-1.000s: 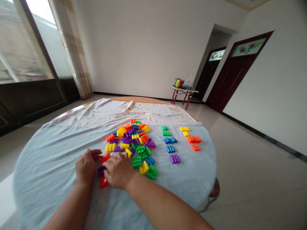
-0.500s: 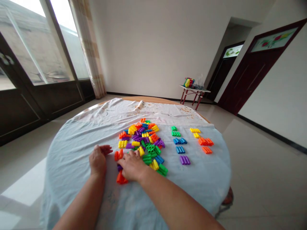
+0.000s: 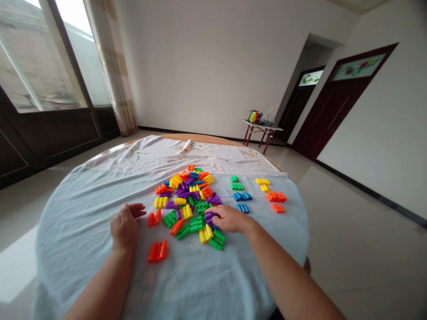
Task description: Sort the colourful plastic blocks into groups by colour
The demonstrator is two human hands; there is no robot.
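Observation:
My right hand [image 3: 230, 218] is closed in a pinch on a purple toy block [image 3: 209, 218] made of joined tubes, over the right side of a mixed pile. Green blocks [image 3: 202, 206] and a yellow block [image 3: 206, 233] lie around its fingertips. On the cloth left of the pile rests my left hand [image 3: 125, 226], holding nothing, its fingers extended to the right. Just beyond those fingers is a small orange block [image 3: 154, 218]. Another orange block [image 3: 157, 251] sits nearer to me, apart from the pile.
Right of the pile, blocks are grouped by colour: green [image 3: 237, 186], blue [image 3: 243, 208], yellow [image 3: 263, 182] and orange [image 3: 276, 197]. A pale blue cloth [image 3: 83, 231] covers the round table. A small side table [image 3: 263, 126] with bags stands by the far wall.
My right hand has moved from the pile's near left to its right side, carrying a purple block. Orange and green blocks it covered now show. The left hand stays about where it was.

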